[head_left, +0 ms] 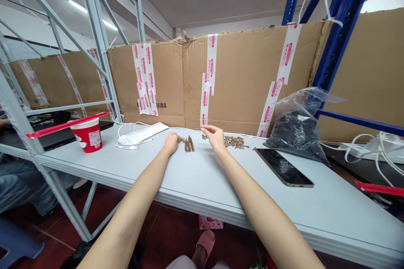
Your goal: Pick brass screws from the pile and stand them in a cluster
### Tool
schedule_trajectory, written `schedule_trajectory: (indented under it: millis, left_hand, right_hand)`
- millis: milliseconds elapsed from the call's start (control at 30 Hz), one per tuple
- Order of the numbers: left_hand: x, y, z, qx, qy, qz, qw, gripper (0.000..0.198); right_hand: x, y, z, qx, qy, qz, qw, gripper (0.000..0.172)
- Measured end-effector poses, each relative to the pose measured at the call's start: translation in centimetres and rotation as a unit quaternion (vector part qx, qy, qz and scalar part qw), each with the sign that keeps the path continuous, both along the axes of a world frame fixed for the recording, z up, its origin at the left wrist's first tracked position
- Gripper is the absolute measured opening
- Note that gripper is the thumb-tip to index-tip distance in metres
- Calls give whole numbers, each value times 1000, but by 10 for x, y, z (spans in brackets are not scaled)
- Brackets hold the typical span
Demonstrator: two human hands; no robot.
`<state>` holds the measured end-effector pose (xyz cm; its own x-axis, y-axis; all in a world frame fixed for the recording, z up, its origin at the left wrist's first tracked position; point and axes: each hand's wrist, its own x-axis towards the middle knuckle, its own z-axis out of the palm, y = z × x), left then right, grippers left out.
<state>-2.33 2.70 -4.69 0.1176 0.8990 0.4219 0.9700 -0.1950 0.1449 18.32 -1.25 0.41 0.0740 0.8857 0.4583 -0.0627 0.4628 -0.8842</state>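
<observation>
My left hand point(171, 143) rests on the pale grey table top point(202, 176), its fingertips just left of a short row of brass-coloured screws point(188, 144) lying side by side. The curled fingers hide whether they hold anything. My right hand point(215, 137) sits at the far edge of the table, with its fingers reaching left. A looser heap of similar brass screws point(235, 142) lies just right of it, and a few stray ones point(205, 137) lie under its fingertips.
A dark tablet point(284, 167) lies to the right, beside a clear plastic bag of black parts point(296, 130). On the left stand a red-and-white paper tub point(86, 135) with a red strip across it and a white pouch point(142, 133) with cable. Taped cardboard point(233, 75) lines the back.
</observation>
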Motion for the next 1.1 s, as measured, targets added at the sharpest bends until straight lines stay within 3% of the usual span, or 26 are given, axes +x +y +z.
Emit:
schedule_trajectory:
  millis: [333,500,600,733,967,1100]
  left_hand:
    - [5,-4,4,60,27,-19,998,30]
    - [19,-21,22,184,34,-34,982,25]
    - [32,-35,33,233,50,-93,967,26]
    - [46,-46,39,228,104,-167,954,30]
    - [53,-50,37,234,128,-172,948,29]
    - [54,-49,39,252,103,-155,950,28]
  right_hand:
    - [0,3,-3,-2,-22,5,1000,17]
    - [1,8,-8,-50,-52,28,997,16]
    - [3,6,-11,-74,-64,58,993,16]
    - [8,1,-10,-83,-77,80,990,15]
    - [9,-12,-3,-121,-90,98,984,16]
    - [10,-9,-4,-115,-152,93,977,23]
